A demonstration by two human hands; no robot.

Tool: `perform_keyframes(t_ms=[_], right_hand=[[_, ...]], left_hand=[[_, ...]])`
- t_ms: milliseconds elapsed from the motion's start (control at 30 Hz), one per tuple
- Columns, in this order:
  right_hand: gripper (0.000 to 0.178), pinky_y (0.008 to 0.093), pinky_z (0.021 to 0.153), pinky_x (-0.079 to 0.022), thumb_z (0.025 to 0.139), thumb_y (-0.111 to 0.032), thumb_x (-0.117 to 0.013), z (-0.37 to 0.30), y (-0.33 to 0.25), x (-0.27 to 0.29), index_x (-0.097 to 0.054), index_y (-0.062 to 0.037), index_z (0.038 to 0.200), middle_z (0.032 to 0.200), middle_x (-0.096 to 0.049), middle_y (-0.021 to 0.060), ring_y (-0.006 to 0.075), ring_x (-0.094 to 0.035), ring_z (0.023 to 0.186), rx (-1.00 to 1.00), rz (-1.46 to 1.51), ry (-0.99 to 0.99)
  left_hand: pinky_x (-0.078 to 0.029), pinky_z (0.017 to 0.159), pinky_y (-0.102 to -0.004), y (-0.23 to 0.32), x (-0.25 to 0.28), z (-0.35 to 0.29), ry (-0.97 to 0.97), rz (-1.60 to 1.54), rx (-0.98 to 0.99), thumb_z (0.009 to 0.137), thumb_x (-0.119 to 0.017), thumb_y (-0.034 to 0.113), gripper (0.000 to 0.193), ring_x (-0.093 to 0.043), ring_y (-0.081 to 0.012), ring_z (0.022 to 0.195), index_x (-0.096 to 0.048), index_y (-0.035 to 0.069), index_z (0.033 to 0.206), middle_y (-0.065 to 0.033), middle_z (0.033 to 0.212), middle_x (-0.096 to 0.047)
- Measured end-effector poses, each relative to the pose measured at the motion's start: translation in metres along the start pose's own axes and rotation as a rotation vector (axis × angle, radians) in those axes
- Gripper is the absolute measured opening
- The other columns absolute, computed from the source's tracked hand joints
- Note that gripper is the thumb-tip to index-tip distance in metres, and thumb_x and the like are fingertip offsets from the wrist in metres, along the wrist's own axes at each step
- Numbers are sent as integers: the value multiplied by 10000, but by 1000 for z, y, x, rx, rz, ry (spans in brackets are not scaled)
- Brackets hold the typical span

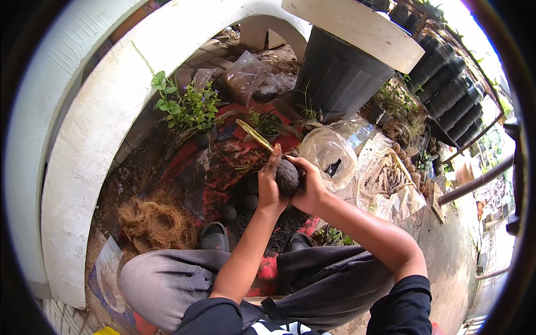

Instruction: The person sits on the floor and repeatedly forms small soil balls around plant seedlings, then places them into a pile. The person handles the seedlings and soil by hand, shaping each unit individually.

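Note:
Both hands cup a dark ball of soil (pixel 287 176) over a red mat (pixel 223 162) on the ground. My left hand (pixel 268 187) presses the ball's left side with fingers pointing up. My right hand (pixel 309 187) wraps its right side. A yellow-green leaf blade (pixel 254 135) sticks up and to the left from behind the ball. Loose dark soil (pixel 279 229) and two smaller soil balls (pixel 250 201) lie on the mat below the hands.
A clump of brown coconut fibre (pixel 156 223) lies at left. Small green plants (pixel 190 106), clear plastic bags (pixel 329 151), a big black pot (pixel 338 75) under a white ledge, stacked black pots (pixel 446 95) at right, a white arched wall (pixel 100 111), my sandalled feet (pixel 215 237).

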State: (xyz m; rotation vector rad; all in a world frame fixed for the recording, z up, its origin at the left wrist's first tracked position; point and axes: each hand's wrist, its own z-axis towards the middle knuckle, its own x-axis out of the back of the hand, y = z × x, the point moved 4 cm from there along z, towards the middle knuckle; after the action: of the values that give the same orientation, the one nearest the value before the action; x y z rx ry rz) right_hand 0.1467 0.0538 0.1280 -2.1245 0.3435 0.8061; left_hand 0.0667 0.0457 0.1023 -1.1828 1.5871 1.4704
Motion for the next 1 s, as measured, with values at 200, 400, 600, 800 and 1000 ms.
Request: perform_keyframes(t_ms=[200, 400, 600, 800, 1000], right_hand=[[743, 421, 1175, -261, 918, -421, -668, 0, -15, -3, -357, -145, 1533, 1513, -426, 154, 306, -346, 1439, 237, -278, 86], [833, 697, 1150, -38, 773, -392, -760, -40, -28, -47, -418, -147, 1493, 1521, -434, 89, 307, -322, 1469, 1281, -1966, -306], [746, 692, 1160, -8, 770, -345, -751, -40, -36, -44, -477, -162, 1439, 1515, -454, 42, 242, -404, 1428, 1459, -1969, -210], [756, 664, 1173, -7, 758, -283, -764, -37, -23, -32, -473, -107, 1434, 1508, -469, 62, 265, -384, 1440, 1401, -1829, -147], [813, 690, 1156, 16, 749, -274, -778, -37, -9, -38, -448, -197, 1488, 1595, -327, 110, 306, -284, 1491, 1307, -1929, -83]], left_hand=[[-543, 887, -379, 14, 17, 19, -185, -121, 71, 983, -565, 390, 371, -675, -234, 942, -592, 75, 1178, -82, 996, -692], [-554, 869, -341, 34, 8, 12, -101, -180, 87, 1033, -487, 415, 367, -675, -189, 969, -635, 100, 1152, -46, 1065, -686], [-530, 958, -369, 47, -13, -1, -262, -46, 160, 1048, -474, 417, 398, -657, -180, 1052, -611, 87, 1224, -57, 1156, -668], [-498, 1014, -393, 39, -12, -3, -215, -226, 113, 981, -449, 622, 634, -642, -229, 1120, -619, 73, 1247, -85, 1219, -665], [-556, 917, -389, 47, -1, -1, -201, -119, 26, 956, -468, 647, 651, -684, -228, 1034, -639, 76, 1219, -94, 1164, -695]])
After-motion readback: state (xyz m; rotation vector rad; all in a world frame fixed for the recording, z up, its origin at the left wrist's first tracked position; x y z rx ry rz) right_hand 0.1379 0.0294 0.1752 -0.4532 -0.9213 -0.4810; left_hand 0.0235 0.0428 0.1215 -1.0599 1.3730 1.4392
